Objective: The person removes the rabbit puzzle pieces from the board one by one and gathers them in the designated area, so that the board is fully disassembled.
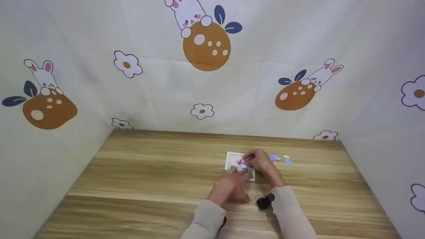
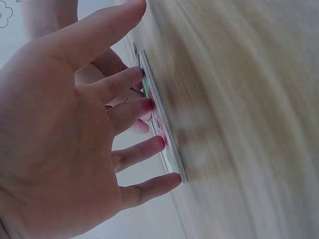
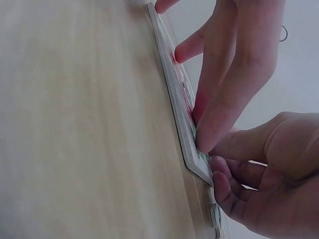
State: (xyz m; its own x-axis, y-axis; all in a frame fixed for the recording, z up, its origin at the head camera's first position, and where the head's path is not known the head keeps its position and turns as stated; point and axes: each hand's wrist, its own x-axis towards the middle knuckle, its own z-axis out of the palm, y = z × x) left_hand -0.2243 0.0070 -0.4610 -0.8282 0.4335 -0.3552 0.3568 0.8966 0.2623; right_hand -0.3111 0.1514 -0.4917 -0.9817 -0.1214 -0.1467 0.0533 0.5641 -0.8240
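A square jigsaw puzzle board (image 1: 231, 157) with a pale frame and a pink-and-white cartoon animal picture lies flat on the table. Across its near part spreads my left hand (image 1: 232, 186), its straight fingertips pressing on the picture and frame. In the left wrist view the left hand (image 2: 65, 129) has its fingers fanned along the board's edge, the thumb held off it. My right hand (image 1: 260, 160) reaches over the board's right side and pinches a puzzle piece, mostly hidden by the fingers. The right wrist view shows that right hand (image 3: 279, 174) with curled fingers close beside the left fingertips.
Loose puzzle pieces (image 1: 287, 159), blue and yellow, lie on the wooden table (image 1: 159, 179) just right of the board. A black wrist strap device (image 1: 265, 201) sits at the right sleeve. Pale cloth walls with rabbit and fruit prints stand around the table.
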